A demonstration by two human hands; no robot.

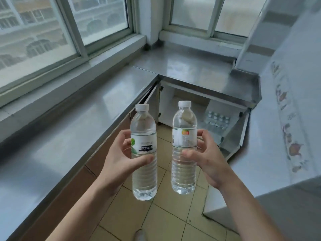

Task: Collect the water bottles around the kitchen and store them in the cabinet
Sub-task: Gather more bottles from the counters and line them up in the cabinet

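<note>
I hold two clear water bottles with white caps upright in front of me, above the tiled floor. My left hand (119, 159) grips the left bottle (144, 174) around its white and green label. My right hand (206, 160) grips the right bottle (183, 169) just below its label with an orange mark. Ahead, under the corner of the steel counter, a cabinet (166, 103) stands with both doors open. Several bottles with white caps (217, 120) stand in rows inside it, on the right part of its floor.
An L-shaped steel counter (73, 122) runs along the left and the back, under large windows (43, 32). A white appliance with fruit stickers (284, 119) rises at the right. The cabinet's right door (234, 136) swings out toward the beige tiled floor (166, 223).
</note>
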